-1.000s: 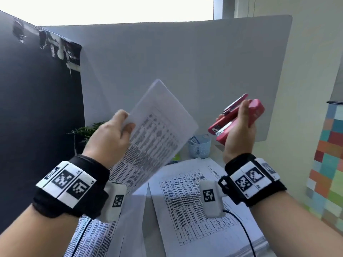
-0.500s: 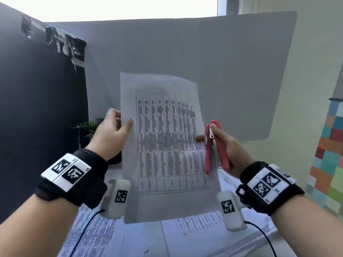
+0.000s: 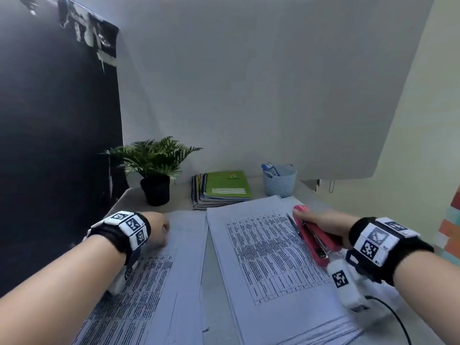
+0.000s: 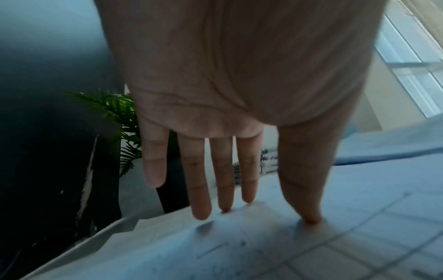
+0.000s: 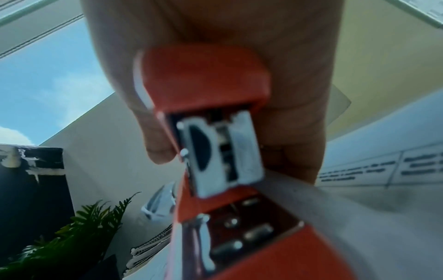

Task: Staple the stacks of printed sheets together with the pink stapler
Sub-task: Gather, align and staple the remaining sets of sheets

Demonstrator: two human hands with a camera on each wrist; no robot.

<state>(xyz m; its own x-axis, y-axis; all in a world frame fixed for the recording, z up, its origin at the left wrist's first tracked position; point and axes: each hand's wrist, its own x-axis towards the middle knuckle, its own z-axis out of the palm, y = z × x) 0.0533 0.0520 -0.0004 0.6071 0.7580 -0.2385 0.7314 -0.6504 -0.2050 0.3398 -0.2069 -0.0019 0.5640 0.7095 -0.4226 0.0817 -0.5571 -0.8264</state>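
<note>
Two stacks of printed sheets lie on the desk: a left stack (image 3: 159,275) and a right stack (image 3: 268,257). My left hand (image 3: 156,231) lies flat on the top of the left stack, fingers (image 4: 201,189) straight and their tips touching the paper (image 4: 287,255). My right hand (image 3: 321,220) grips the pink stapler (image 3: 315,239) over the right stack's right edge, its mouth pointing away from me. In the right wrist view the stapler (image 5: 215,151) fills the middle, with my fingers curled round it and printed paper (image 5: 395,170) at the right.
At the back of the desk stand a potted fern (image 3: 155,170), a pile of spiral notebooks with a green cover (image 3: 221,189) and a small blue basket (image 3: 280,179). A black panel (image 3: 49,145) walls the left, a white board (image 3: 249,83) the back.
The sheets held up in my left hand have come down onto the desk and the hand now lies flat on the left stack. My right hand lowered the stapler to the right stack.
</note>
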